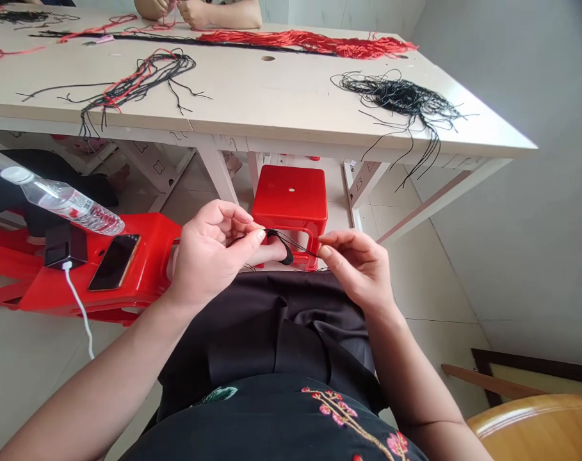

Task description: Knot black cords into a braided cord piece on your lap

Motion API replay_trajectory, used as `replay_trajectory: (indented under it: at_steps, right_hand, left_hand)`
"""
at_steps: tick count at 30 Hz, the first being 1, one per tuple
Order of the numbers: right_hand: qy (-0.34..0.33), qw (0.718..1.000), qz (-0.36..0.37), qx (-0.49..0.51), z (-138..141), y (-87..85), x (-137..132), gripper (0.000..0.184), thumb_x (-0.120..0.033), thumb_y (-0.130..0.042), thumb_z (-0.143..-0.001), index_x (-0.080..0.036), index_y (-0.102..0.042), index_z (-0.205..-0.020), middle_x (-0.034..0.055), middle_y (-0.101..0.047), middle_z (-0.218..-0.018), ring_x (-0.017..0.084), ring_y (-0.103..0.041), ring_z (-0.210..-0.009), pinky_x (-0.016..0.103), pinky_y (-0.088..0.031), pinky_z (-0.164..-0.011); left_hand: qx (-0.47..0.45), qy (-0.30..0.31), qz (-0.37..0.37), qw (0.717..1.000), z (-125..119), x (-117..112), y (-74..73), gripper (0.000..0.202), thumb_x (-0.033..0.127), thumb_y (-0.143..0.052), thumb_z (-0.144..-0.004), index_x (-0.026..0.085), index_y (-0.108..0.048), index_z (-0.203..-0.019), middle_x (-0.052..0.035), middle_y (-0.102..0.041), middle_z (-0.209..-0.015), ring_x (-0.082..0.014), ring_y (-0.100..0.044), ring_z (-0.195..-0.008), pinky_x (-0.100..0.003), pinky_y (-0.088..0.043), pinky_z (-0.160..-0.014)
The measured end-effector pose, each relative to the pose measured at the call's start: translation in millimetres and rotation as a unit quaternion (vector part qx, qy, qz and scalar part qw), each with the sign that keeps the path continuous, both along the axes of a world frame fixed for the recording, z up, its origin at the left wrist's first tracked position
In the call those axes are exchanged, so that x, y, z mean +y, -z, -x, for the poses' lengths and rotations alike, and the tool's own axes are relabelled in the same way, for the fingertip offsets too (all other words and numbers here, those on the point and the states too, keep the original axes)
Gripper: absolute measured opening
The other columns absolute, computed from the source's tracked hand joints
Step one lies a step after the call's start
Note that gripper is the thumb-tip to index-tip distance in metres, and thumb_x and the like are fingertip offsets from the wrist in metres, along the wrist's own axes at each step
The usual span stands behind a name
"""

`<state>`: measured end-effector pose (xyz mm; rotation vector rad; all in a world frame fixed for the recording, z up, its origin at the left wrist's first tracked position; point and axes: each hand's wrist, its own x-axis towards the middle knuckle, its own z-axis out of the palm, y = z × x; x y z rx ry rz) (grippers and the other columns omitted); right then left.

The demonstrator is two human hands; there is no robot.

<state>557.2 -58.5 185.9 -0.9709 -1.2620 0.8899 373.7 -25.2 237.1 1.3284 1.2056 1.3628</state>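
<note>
Above my lap, my left hand [214,250] pinches a thin black cord [295,243] between thumb and forefinger. The cord runs across to my right hand [358,266], whose thumb and forefinger are closed on it too. Between the hands the strands look stretched, and a small dark bunch sits at my left fingertips; whether it is a knot I cannot tell. A loose end hangs under my left hand. On the table beyond lie a tangled heap of black cords [399,96] and a bundle of black cords with a red strand [141,80].
Ahead stands a pale table [271,96] with long red cords [310,43] at its far side, near another person's hands [192,11]. Beneath its edge is a red stool [291,192]. At left, another stool carries a bottle [74,205], a phone [114,262] and a black charger [64,245].
</note>
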Motion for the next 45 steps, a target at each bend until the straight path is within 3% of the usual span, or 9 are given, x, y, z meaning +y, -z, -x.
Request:
replay_trajectory:
  at_steps: [4, 8, 12, 19, 24, 29, 33, 37, 45]
  right_hand:
    - [-0.011, 0.994, -0.038, -0.106, -0.1, -1.0, -2.7, 0.015, -0.022, -0.066, -0.08, -0.023, -0.064, -0.095, 0.003, -0.066, -0.09, 0.016, -0.062, -0.084, 0.03, -0.052, -0.071]
    - [0.053, 0.98, -0.118, -0.151, 13.4, -4.3, 0.9, 0.017, -0.019, -0.063, -0.081, -0.024, -0.061, -0.097, 0.0048, -0.065, -0.096, 0.018, -0.06, -0.091, 0.034, -0.052, -0.076]
    - [0.093, 0.958, -0.17, -0.212, 26.3, -7.6, 4.1, 0.02, -0.018, -0.062, -0.081, -0.025, -0.058, -0.099, 0.0043, -0.066, -0.095, 0.017, -0.061, -0.088, 0.036, -0.05, -0.079]
    - [0.075, 0.975, -0.121, -0.171, 34.8, -3.5, 9.2, 0.025, -0.022, -0.062, -0.081, -0.025, -0.055, -0.104, 0.0046, -0.065, -0.1, 0.017, -0.061, -0.091, 0.034, -0.05, -0.079]
    - [0.059, 0.981, -0.112, -0.144, 35.9, -8.3, 10.4, 0.025, -0.018, -0.06, -0.082, -0.024, -0.055, -0.105, 0.0008, -0.065, -0.084, 0.013, -0.062, -0.079, 0.031, -0.051, -0.077]
    - [0.082, 0.97, -0.114, -0.199, 29.8, -23.8, 4.7, 0.012, -0.015, -0.055, -0.084, -0.024, -0.062, -0.087, 0.0009, -0.065, -0.079, 0.014, -0.059, -0.075, 0.03, -0.051, -0.073]
    - [0.035, 0.983, -0.101, -0.149, 27.2, -29.5, 1.6, 0.009, -0.018, -0.053, -0.086, -0.023, -0.061, -0.089, 0.0019, -0.063, -0.083, 0.013, -0.059, -0.076, 0.03, -0.052, -0.072]
    - [-0.026, 0.994, -0.058, -0.093, 24.5, -31.9, -2.4, 0.009, -0.025, -0.054, -0.088, -0.022, -0.059, -0.095, 0.0014, -0.061, -0.083, 0.011, -0.059, -0.069, 0.025, -0.051, -0.06]
    - [-0.058, 0.947, -0.098, -0.302, 0.7, -60.7, -20.8, 0.01, -0.019, -0.055, -0.087, -0.022, -0.064, -0.093, 0.0015, -0.063, -0.081, 0.011, -0.059, -0.072, 0.024, -0.047, -0.063]
  left_hand:
    - [-0.069, 0.04, 0.056, 0.995, -1.3, 3.7, 1.3, 0.024, 0.009, -0.077, -0.055, 0.017, -0.059, -0.068, 0.0015, -0.063, -0.063, -0.0083, -0.058, -0.059, -0.018, -0.048, -0.056]
    - [-0.114, 0.078, 0.124, 0.983, -3.7, 4.2, 1.6, 0.026, 0.011, -0.078, -0.054, 0.017, -0.058, -0.068, 0.0017, -0.063, -0.062, -0.0055, -0.052, -0.048, -0.017, -0.04, -0.042]
    - [-0.133, 0.098, 0.149, 0.975, -4.7, 2.7, 0.9, 0.027, 0.011, -0.079, -0.054, 0.017, -0.058, -0.069, 0.002, -0.063, -0.06, -0.0045, -0.048, -0.043, -0.016, -0.037, -0.039]
    - [-0.121, 0.083, 0.137, 0.98, -3.3, 1.4, -6.6, 0.028, 0.011, -0.08, -0.051, 0.017, -0.059, -0.069, 0.0012, -0.064, -0.061, -0.0048, -0.05, -0.044, -0.016, -0.036, -0.038]
    - [-0.121, 0.084, 0.115, 0.982, -1.8, 2.0, -11.3, 0.027, 0.01, -0.079, -0.052, 0.018, -0.058, -0.069, 0.0018, -0.064, -0.062, -0.0055, -0.052, -0.047, -0.015, -0.038, -0.039]
    - [-0.116, 0.07, 0.082, 0.987, -0.6, 4.1, -13.4, 0.027, 0.01, -0.078, -0.053, 0.018, -0.058, -0.069, 0.0019, -0.064, -0.063, -0.0078, -0.057, -0.053, -0.016, -0.043, -0.042]
    - [-0.119, 0.067, 0.087, 0.987, -1.3, 4.8, -15.8, 0.028, 0.011, -0.079, -0.053, 0.018, -0.057, -0.07, 0.001, -0.064, -0.063, -0.0103, -0.06, -0.056, -0.018, -0.047, -0.044]
    - [-0.118, 0.063, 0.081, 0.988, -1.1, 5.9, -18.0, 0.028, 0.011, -0.079, -0.053, 0.018, -0.057, -0.069, 0.0011, -0.063, -0.063, -0.0093, -0.058, -0.055, -0.016, -0.044, -0.041]
    - [-0.106, 0.062, 0.042, 0.992, 4.3, 8.6, -21.1, 0.025, 0.013, -0.079, -0.055, 0.018, -0.059, -0.068, 0.0007, -0.064, -0.065, -0.0057, -0.052, -0.05, -0.014, -0.041, -0.04]
